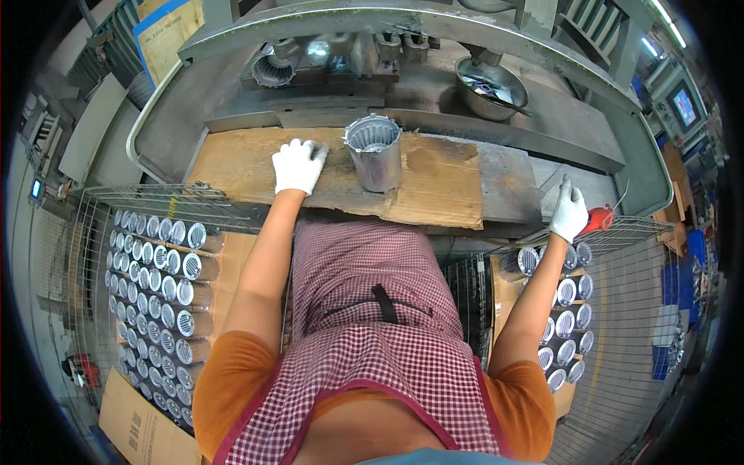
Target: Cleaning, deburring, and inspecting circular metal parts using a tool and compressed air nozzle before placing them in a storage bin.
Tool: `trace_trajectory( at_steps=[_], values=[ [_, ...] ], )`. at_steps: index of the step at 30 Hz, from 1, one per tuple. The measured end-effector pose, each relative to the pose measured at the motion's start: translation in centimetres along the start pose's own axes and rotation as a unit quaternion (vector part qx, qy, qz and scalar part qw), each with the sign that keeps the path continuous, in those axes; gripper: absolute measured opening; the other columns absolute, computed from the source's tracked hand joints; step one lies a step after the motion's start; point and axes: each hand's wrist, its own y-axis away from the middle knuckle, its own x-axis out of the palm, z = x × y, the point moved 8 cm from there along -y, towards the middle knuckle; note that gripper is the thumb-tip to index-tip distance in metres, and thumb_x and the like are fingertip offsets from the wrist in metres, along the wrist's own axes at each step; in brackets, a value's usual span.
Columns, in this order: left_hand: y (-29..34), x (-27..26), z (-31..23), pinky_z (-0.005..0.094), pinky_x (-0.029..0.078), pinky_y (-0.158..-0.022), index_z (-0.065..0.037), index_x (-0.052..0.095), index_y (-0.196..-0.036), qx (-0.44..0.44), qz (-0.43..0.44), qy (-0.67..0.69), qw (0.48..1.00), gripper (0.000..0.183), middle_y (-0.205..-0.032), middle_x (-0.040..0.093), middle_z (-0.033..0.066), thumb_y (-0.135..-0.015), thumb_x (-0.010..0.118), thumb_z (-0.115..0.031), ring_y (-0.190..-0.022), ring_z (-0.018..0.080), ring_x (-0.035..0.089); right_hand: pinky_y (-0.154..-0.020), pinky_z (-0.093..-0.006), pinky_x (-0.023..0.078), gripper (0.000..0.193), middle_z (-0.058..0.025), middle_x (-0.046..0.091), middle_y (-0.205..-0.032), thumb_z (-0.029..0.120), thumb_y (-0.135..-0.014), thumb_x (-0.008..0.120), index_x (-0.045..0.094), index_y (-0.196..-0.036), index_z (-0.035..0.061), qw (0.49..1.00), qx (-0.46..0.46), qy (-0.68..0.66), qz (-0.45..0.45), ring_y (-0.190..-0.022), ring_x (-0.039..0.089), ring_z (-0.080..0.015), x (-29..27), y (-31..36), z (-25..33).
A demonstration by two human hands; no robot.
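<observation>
A ribbed grey metal cylinder (374, 155), open at the top with a toothed rim, stands upright on the cardboard-covered ledge (446, 182) before me. My left hand (300, 167), in a white glove, rests on the cardboard left of the cylinder. Its fingers are loosely spread and it holds nothing. At the ledge's right end, my gloved right hand (570, 211) is closed at a red-handled tool (597, 220) with a thin metal shank. The glove hides part of the grip. Nothing touches the cylinder but the cardboard under it.
Wire cages flank me, with rows of similar metal cylinders in the left cage (159, 302) and right cage (570, 318). Behind the ledge stand a metal bowl (492, 105) of scraps and another ribbed cylinder (273, 71). A thick metal frame (387, 17) crosses the far side.
</observation>
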Motion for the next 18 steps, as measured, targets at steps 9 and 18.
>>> trace_trajectory(
  at_steps=[9, 18],
  values=[
    [0.1, -0.1, 0.2, 0.045, 0.043, -0.081, -0.014, 0.068, -0.094, 0.0, 0.001, 0.01, 1.0, 0.037, -0.096, 0.061, 0.0109, -0.089, 0.052, -0.047, -0.094, 0.0306, 0.057, -0.086, -0.0368, 0.047, 0.051, -0.017, 0.067, -0.106, 0.049, -0.086, 0.058, 0.064, -0.114, 0.0065, 0.993, -0.001, 0.015, 0.118, -0.098, 0.063, -0.0327, 1.1, -1.5, 0.7],
    [0.0, -0.3, 0.2, 0.0449, 0.044, -0.081, -0.014, 0.069, -0.093, -0.013, 0.001, 0.02, 1.0, 0.036, -0.098, 0.062, 0.0116, -0.088, 0.054, -0.046, -0.095, 0.0319, 0.057, -0.09, -0.0425, 0.047, 0.073, -0.0212, 0.062, -0.112, 0.061, -0.078, 0.061, 0.052, -0.132, 0.0124, 0.976, -0.169, 0.039, 0.134, -0.105, 0.06, -0.0352, 6.3, -4.5, 15.5]
  ],
)
